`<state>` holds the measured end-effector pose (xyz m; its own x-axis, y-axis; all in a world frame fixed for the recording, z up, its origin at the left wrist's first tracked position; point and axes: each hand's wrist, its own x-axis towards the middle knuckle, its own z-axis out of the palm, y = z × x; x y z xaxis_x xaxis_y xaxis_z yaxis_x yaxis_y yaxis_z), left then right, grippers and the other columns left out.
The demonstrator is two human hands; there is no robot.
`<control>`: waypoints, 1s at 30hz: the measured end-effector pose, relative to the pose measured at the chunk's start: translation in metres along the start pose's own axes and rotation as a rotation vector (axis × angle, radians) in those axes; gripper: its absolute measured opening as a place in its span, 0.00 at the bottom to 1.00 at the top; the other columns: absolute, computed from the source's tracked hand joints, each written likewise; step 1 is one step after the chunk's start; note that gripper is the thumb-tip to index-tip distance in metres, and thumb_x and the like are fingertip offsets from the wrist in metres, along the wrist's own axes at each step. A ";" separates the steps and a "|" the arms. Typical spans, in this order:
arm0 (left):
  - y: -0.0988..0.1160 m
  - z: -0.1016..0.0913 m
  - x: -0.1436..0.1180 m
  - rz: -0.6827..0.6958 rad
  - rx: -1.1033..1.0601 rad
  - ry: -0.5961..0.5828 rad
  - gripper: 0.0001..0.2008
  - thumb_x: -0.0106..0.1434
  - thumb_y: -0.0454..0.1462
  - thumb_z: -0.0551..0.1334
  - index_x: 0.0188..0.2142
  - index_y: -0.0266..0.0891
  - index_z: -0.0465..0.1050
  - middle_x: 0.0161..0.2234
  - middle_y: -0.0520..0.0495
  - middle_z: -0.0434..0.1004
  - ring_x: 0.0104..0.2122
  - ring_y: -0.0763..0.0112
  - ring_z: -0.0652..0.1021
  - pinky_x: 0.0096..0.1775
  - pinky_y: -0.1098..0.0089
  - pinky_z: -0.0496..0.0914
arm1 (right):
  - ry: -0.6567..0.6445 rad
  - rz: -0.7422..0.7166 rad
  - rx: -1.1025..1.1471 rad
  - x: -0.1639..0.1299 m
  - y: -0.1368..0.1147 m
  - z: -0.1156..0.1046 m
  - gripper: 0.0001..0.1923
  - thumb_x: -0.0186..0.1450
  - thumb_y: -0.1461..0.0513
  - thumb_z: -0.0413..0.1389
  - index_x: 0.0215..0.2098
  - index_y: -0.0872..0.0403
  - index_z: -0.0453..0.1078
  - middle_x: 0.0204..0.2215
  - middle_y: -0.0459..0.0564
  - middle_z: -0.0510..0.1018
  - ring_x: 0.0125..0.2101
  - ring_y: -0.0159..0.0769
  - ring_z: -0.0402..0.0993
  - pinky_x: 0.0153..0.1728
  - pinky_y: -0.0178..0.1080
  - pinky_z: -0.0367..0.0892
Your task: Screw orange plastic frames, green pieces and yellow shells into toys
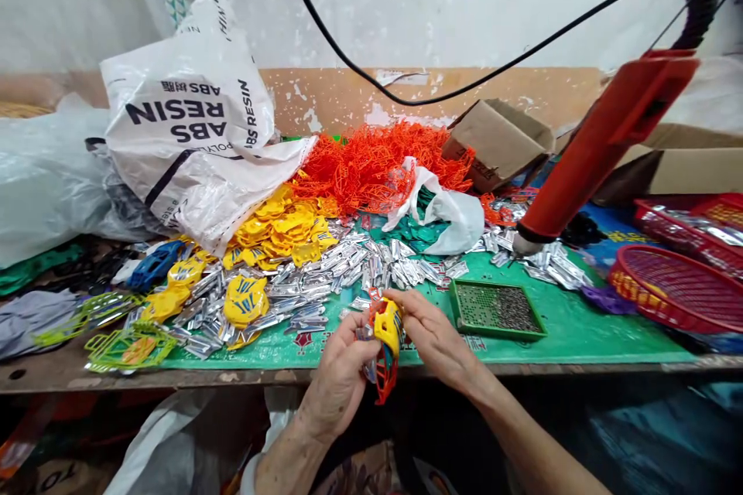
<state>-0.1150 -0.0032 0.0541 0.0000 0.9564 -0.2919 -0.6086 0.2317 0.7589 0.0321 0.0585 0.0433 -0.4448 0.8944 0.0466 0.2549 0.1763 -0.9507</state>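
Note:
A yellow toy car body (388, 327) with an orange plastic frame (385, 380) on it is held over the table's front edge. My left hand (344, 363) grips it from the left, thumb pressed against its side. Fingers of my right hand (433, 332) close on its upper right side. Some silvery material shows by the left fingers, too small to name. Just behind lie loose silver metallic pieces (371, 263). A green tray (498, 309) of small dark metal pieces, perhaps screws, sits right of my right hand.
Yellow car bodies (279, 228) and tangled orange frames (377, 162) are heaped behind. A red electric screwdriver (604, 147) hangs at right on a black cable. Red baskets (673, 286), a cardboard box (502, 141) and a white resin sack (186, 116) stand around the green tabletop (604, 340).

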 end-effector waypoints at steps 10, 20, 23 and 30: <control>-0.004 0.005 -0.004 0.114 0.366 -0.100 0.24 0.53 0.26 0.61 0.49 0.44 0.68 0.48 0.51 0.76 0.45 0.70 0.76 0.47 0.71 0.69 | -0.180 0.002 0.024 -0.022 -0.011 -0.015 0.41 0.58 0.54 0.63 0.66 0.49 0.53 0.58 0.53 0.65 0.58 0.47 0.61 0.60 0.49 0.58; -0.009 0.001 -0.008 0.847 1.311 -0.280 0.31 0.61 0.22 0.49 0.62 0.43 0.60 0.63 0.46 0.63 0.62 0.65 0.63 0.62 0.58 0.57 | 0.103 -0.002 1.002 -0.038 0.021 -0.014 0.36 0.43 0.58 0.72 0.50 0.45 0.72 0.41 0.47 0.79 0.40 0.38 0.77 0.43 0.37 0.72; -0.016 0.005 -0.006 1.034 1.469 -0.310 0.34 0.58 0.19 0.48 0.63 0.38 0.58 0.62 0.40 0.64 0.59 0.60 0.65 0.58 0.56 0.62 | 0.137 -0.025 1.087 -0.045 0.026 -0.012 0.35 0.40 0.59 0.73 0.48 0.46 0.75 0.42 0.47 0.81 0.40 0.34 0.78 0.41 0.29 0.71; -0.026 0.019 -0.006 1.201 1.585 -0.297 0.26 0.62 0.22 0.51 0.59 0.30 0.64 0.60 0.33 0.67 0.48 0.58 0.70 0.48 0.57 0.71 | 0.228 -0.073 1.089 -0.048 0.027 -0.008 0.34 0.42 0.61 0.73 0.48 0.44 0.75 0.49 0.48 0.78 0.45 0.38 0.77 0.44 0.33 0.72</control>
<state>-0.0842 -0.0111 0.0473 0.4113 0.6698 0.6182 0.7063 -0.6629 0.2482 0.0672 0.0233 0.0183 -0.2312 0.9709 0.0619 -0.7044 -0.1231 -0.6990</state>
